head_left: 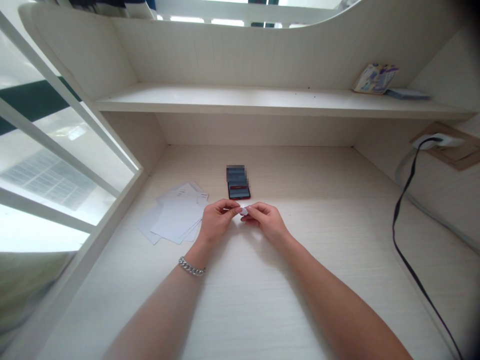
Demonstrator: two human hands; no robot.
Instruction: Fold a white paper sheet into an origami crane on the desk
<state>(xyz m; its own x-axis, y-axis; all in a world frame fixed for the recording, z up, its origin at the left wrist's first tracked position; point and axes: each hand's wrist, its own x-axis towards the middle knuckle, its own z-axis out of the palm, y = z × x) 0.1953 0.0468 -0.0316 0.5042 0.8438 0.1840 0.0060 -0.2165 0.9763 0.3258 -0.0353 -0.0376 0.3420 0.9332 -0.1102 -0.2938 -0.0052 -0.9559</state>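
My left hand [219, 217] and my right hand [265, 220] meet above the middle of the desk. Between their fingertips is a small white piece [244, 211] that looks like folded paper; both hands pinch it, and the fingers hide most of it. Just beyond the hands lies a dark phone [238, 182] with a red edge, its screen blurred out. Several loose white paper sheets [176, 216] overlap on the desk to the left of my left hand, some with small print. A silver chain bracelet [191, 267] circles my left wrist.
A shelf [232, 95] runs across the back above the desk [322, 190]. On its right end stand a colourful packet [375, 79] and a flat bluish item [407, 94]. From a plug [437, 141] on the right wall, a black cable [396, 215] hangs down. White bars [48, 210] border the left side.
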